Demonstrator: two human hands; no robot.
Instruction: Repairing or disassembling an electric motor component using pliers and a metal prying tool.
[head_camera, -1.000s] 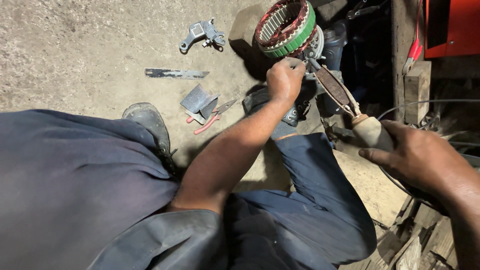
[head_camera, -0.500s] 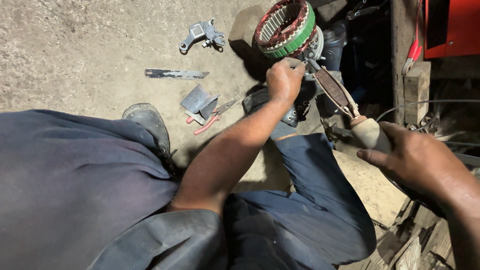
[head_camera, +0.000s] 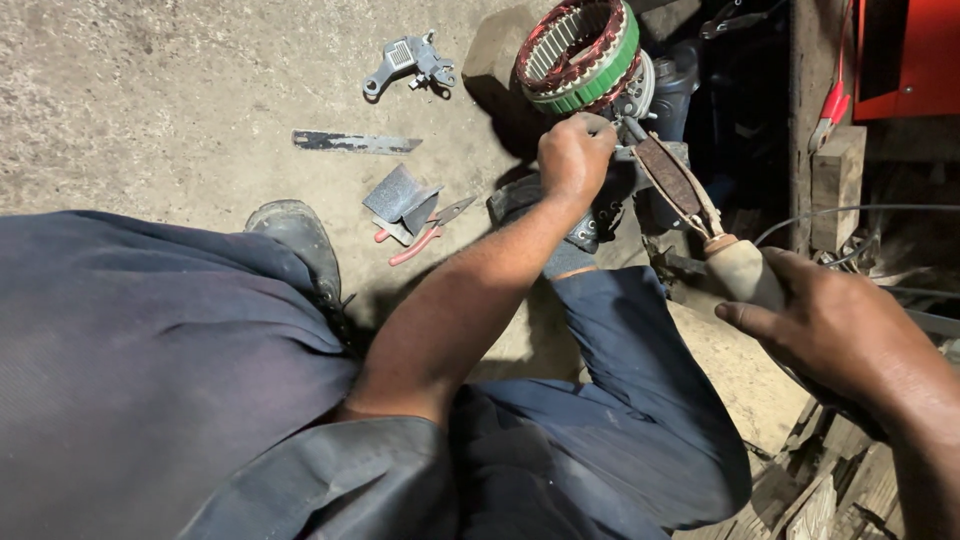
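Stator (head_camera: 580, 50) w/ copper windings; left hand (head_camera: 572, 155) fingers pinching at it; right hand (head_camera: 830, 325) fingers gripping soldering iron (head_camera: 690, 205).

Bare concrete floor (head_camera: 150, 90), gritty and stained, a grey metal bracket (head_camera: 408, 62) lay near the top, a flat saw blade (head_camera: 355, 143) below it, folded sandpaper (head_camera: 398, 195) beside red-handled pliers (head_camera: 425, 232), a dark shoe (head_camera: 300, 240) planted just left of them

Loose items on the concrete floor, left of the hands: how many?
4: a grey bracket farthest, a flat blade below it, folded grey sheet, red-handled pliers beside that. Others may be hidden.
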